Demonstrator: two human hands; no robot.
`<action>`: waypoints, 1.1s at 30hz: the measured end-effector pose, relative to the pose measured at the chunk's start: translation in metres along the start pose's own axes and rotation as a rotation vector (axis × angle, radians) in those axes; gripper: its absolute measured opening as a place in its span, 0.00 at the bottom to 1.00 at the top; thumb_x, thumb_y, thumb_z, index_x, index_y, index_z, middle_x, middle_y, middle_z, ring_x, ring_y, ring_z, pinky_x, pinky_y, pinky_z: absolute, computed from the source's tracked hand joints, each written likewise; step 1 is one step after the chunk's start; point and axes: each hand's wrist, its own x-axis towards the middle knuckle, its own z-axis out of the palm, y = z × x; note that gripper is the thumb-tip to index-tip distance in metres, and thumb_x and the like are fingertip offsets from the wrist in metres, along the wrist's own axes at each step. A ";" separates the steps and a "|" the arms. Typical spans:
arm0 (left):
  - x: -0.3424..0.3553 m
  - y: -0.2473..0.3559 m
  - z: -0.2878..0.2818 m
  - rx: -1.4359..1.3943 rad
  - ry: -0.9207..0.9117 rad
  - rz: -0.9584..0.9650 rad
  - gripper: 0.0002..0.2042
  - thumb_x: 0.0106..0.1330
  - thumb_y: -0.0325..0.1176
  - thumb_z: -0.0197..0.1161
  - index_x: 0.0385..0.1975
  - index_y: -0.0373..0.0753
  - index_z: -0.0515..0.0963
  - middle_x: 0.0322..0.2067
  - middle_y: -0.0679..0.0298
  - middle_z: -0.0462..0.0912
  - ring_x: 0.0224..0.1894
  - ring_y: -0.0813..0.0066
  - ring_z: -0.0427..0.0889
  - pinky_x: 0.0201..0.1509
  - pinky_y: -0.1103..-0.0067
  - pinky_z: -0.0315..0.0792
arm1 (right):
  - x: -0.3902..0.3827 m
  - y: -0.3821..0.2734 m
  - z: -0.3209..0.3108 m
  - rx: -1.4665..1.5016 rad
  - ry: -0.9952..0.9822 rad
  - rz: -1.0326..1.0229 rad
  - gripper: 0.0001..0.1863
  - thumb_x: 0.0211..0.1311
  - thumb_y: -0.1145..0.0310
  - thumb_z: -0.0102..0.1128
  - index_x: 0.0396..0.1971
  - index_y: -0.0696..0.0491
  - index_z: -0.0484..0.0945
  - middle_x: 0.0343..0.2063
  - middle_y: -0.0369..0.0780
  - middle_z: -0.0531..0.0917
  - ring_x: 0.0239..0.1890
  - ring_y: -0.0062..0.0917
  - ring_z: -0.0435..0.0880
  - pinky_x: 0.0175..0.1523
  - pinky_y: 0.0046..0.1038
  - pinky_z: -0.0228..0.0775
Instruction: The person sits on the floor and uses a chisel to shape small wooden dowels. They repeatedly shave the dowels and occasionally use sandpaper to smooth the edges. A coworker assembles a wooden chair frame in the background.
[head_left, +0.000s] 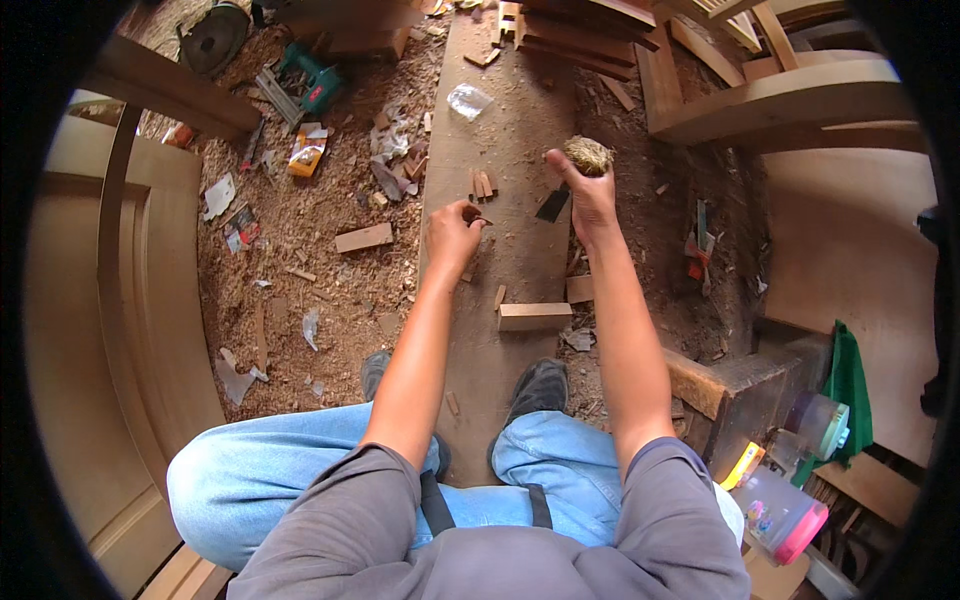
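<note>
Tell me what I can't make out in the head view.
In the head view:
Small dark-brown piece: mostly hidden by the left hand.
Dark flat blade and straw-coloured rough lump: any join is hidden by the right hand.
Stacked reddish-brown wooden planks: cut off by the top edge.

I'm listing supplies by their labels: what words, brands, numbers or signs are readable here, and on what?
No text can be read with certainty.
Green tool: red label, too small.
Orange box: print too small.
Printed packet: too blurred.
Pink-lidded jar: coloured markings, unclear.
Fibre wad in the right hand: no text visible.
</note>
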 end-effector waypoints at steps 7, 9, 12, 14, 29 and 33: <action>-0.005 -0.004 -0.002 0.069 0.049 0.044 0.07 0.54 0.29 0.70 0.33 0.38 0.86 0.31 0.56 0.88 0.35 0.62 0.88 0.43 0.72 0.79 | 0.003 0.020 0.011 0.289 -0.059 0.117 0.26 0.71 0.48 0.41 0.27 0.55 0.76 0.22 0.41 0.78 0.27 0.29 0.78 0.38 0.30 0.69; -0.006 -0.002 -0.006 0.050 0.030 0.008 0.08 0.54 0.29 0.71 0.34 0.39 0.86 0.32 0.58 0.88 0.36 0.62 0.88 0.43 0.71 0.79 | -0.001 0.018 0.016 0.308 -0.106 0.135 0.23 0.69 0.52 0.43 0.27 0.56 0.76 0.21 0.42 0.77 0.26 0.29 0.76 0.35 0.31 0.68; -0.009 0.000 -0.008 0.065 0.035 -0.024 0.08 0.54 0.29 0.71 0.34 0.40 0.87 0.33 0.59 0.88 0.37 0.63 0.88 0.43 0.71 0.79 | -0.009 0.007 0.022 0.429 -0.313 0.058 0.22 0.66 0.54 0.44 0.25 0.58 0.75 0.19 0.43 0.75 0.23 0.27 0.72 0.30 0.29 0.63; -0.008 0.000 -0.008 0.076 0.040 -0.032 0.07 0.55 0.30 0.71 0.34 0.40 0.87 0.34 0.60 0.88 0.37 0.63 0.88 0.43 0.72 0.79 | -0.012 -0.003 0.026 0.498 -0.453 0.029 0.22 0.63 0.55 0.45 0.24 0.60 0.74 0.17 0.43 0.72 0.22 0.26 0.69 0.28 0.27 0.60; -0.003 -0.012 -0.006 0.051 0.001 -0.025 0.08 0.54 0.31 0.72 0.34 0.45 0.87 0.34 0.63 0.88 0.38 0.66 0.88 0.43 0.73 0.79 | -0.016 0.025 0.065 0.406 -0.695 0.022 0.25 0.57 0.52 0.43 0.18 0.61 0.74 0.15 0.42 0.73 0.16 0.23 0.68 0.23 0.25 0.59; -0.006 -0.011 -0.008 0.048 0.007 -0.029 0.09 0.53 0.31 0.72 0.35 0.45 0.87 0.33 0.64 0.88 0.38 0.66 0.88 0.43 0.73 0.79 | -0.008 0.025 0.065 0.444 -0.710 0.043 0.25 0.57 0.53 0.43 0.19 0.62 0.74 0.15 0.42 0.73 0.16 0.23 0.67 0.24 0.25 0.59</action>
